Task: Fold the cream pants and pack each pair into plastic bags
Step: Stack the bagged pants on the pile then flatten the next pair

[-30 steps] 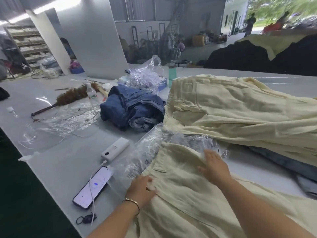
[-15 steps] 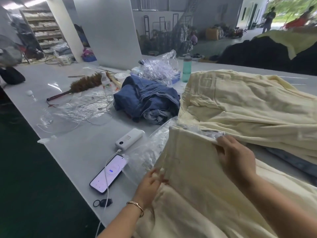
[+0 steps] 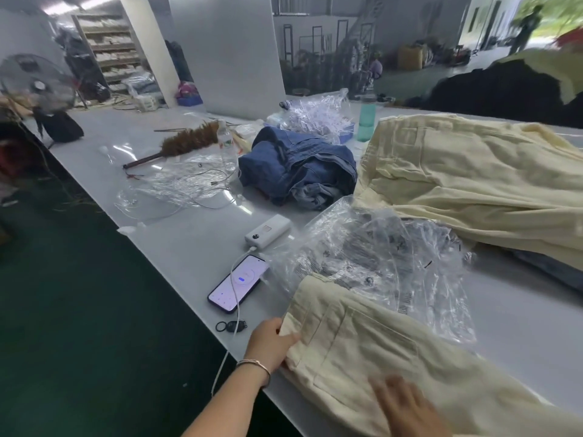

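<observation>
The cream cotton pants (image 3: 362, 348) that both hands held up by the waistband half a second ago now lie flat on the near edge of the white worktable (image 3: 189, 247), waistband toward the left, back pocket upward. The left hand (image 3: 273, 342), which earlier pinched the raised band, now grips the waistband's near-left corner, thumb on top and fingers tucked under the cloth. The right hand (image 3: 407, 405), earlier clamped on the band's far end, now rests on the fabric with fingers spread and straight; it is motion-blurred. With the pants lowered, the crumpled clear plastic bag (image 3: 378, 260) behind them is uncovered; it lies partly under the waistband, and whether anything is inside cannot be told. To its left lie a lit smartphone (image 3: 238, 283) and a white power bank (image 3: 268, 231), joined by a white cable. At far right a pile of cream pants (image 3: 473, 178) lies unfolded, apart from the pair in hand. A heap of blue denim (image 3: 296, 171) lies mid-table. Behind it a blue plastic tray (image 3: 344, 137) holds a bundle of clear plastic bags (image 3: 315, 118), beside a translucent green water bottle (image 3: 366, 121). A brown feather duster (image 3: 179, 143) lies far left.
</observation>
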`<state>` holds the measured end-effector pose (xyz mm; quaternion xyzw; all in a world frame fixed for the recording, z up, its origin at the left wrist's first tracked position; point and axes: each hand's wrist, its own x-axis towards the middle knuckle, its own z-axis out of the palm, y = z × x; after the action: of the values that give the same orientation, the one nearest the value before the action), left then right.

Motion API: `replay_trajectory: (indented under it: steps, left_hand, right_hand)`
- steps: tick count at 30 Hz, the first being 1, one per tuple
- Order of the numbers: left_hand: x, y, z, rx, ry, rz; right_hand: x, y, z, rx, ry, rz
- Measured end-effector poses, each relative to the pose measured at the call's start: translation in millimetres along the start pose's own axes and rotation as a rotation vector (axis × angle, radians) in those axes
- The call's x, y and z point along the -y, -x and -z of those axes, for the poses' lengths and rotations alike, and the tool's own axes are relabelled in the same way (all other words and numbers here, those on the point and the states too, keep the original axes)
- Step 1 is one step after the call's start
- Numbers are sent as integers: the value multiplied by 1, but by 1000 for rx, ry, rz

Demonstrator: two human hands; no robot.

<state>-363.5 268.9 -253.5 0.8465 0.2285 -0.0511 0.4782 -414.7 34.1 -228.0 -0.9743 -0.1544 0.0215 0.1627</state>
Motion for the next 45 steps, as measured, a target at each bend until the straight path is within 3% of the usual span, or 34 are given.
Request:
replay_trajectory:
  steps: [2, 4, 6, 7, 10, 14, 16, 19, 22, 25, 29, 34, 37, 41, 45]
  left_hand:
    - [3, -2, -4, -40, -161, -32]
    - [2, -6, -7, -99, -399, -38]
    - [2, -11, -11, -114, -621, 4]
    - [3, -13, -12, -97, -652, 41]
    - [2, -15, -10, -21, -569, 85]
    - [-14, -20, 5, 158, -410, 64]
    - [-21, -19, 13, 198, -195, 40]
    - [-46, -4, 22, 166, 26, -186]
    - [-91, 7, 22, 130, 41, -468]
    - [-139, 7, 19, 111, 46, -723]
    - [-168, -17, 24, 103, 139, -767]
    - [-113, -66, 8, 51, -306, -404]
    - [-79, -80, -6, 49, -448, -256]
    - [-51, -92, -28, -75, -434, -239]
    - [-36, -101, -37, -98, -478, -234]
  right_hand:
    - [-22, 11, -2, 100, -64, -70]
    - [-29, 12, -2, 136, 89, -16]
    - [-53, 12, 2, -30, 128, 76]
    - [-58, 16, 2, -33, 90, 102]
    - [-60, 22, 17, 150, 76, 84]
    - [-67, 34, 12, 47, 113, -27]
    - [-72, 38, 17, -97, -5, -78]
    - [-69, 46, 36, -451, -64, -33]
    - [-74, 46, 60, -592, -60, -30]
    - [-75, 50, 67, -628, -38, -39]
    - [-73, 62, 43, -493, -14, -45]
    - [-96, 68, 21, -86, 231, -378]
    - [-111, 73, 25, -41, 212, -432]
    - [-139, 86, 33, -144, 316, -497]
    - [-183, 108, 51, 13, 438, -579]
